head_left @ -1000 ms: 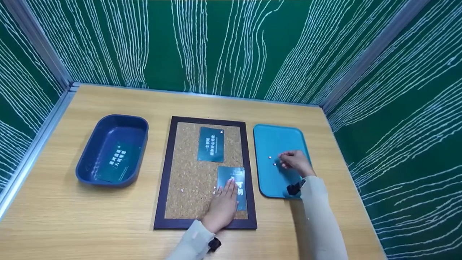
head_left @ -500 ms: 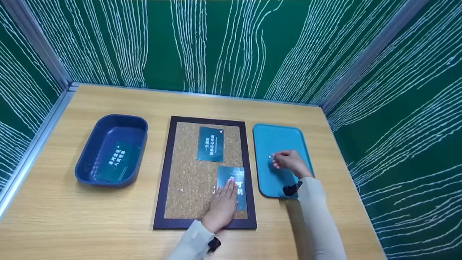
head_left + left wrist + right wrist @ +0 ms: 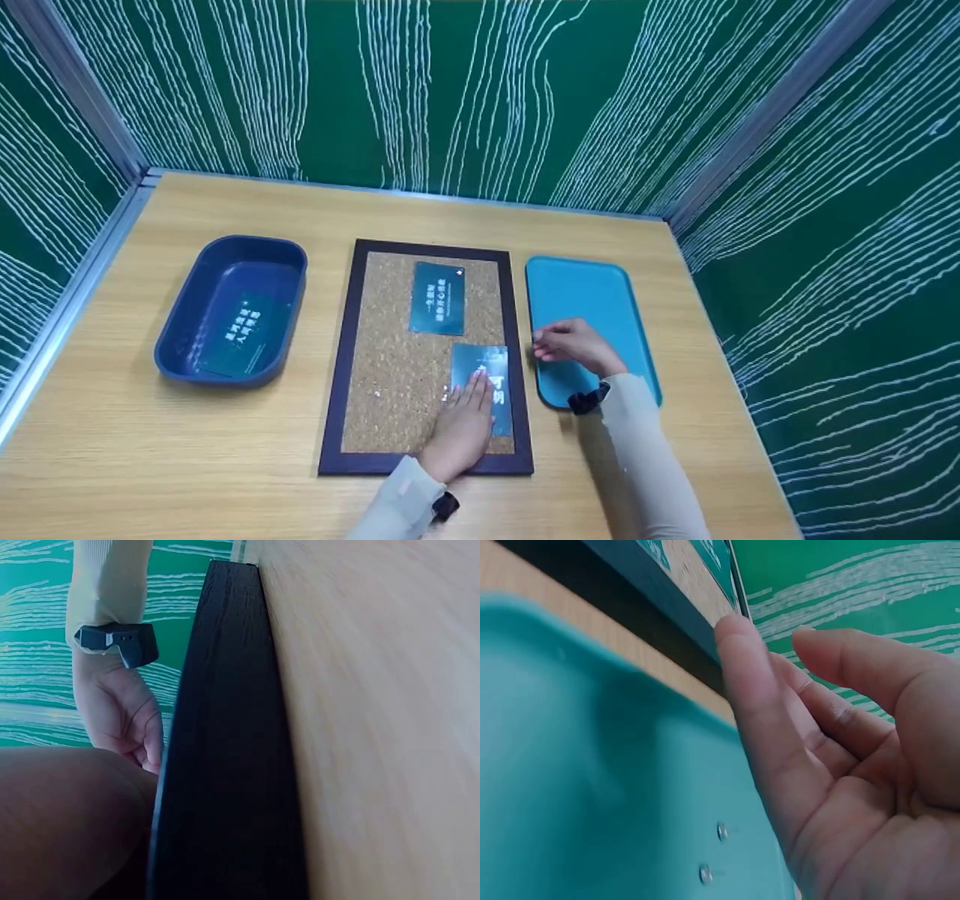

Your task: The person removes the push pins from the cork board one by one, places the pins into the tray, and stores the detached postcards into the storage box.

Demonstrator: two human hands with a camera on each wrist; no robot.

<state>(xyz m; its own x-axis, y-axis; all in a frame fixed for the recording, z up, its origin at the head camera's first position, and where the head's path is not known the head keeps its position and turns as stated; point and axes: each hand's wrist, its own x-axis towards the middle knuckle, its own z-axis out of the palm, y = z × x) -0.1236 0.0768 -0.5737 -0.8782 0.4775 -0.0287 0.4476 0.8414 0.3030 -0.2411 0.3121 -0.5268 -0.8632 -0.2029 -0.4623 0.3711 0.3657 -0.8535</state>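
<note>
My left hand (image 3: 461, 431) lies flat, fingers straight, on a green printed card (image 3: 472, 355) at the cork board's (image 3: 394, 360) lower right, covering part of it. My right hand (image 3: 577, 345) hovers over the left edge of the teal tray (image 3: 592, 289), fingers bent and fingertips close together in the head view. In the right wrist view thumb and finger show a gap; I cannot tell whether anything tiny is held. Two thumbtacks, one thumbtack (image 3: 721, 831) near another thumbtack (image 3: 706, 874), lie in the tray. A second card (image 3: 439, 300) with a thumbtack in one corner is higher on the board.
The board's dark frame (image 3: 337, 382) stands slightly proud of the wooden table (image 3: 225, 465). A deep blue bin (image 3: 298, 262) at left holds another green card (image 3: 240, 341). Small pale bits sit on the cork. Green patterned walls (image 3: 487, 112) enclose the table.
My right hand has moved left across the tray to its left edge, now hiding the thumbtacks from the head view. My left hand has stayed on the card.
</note>
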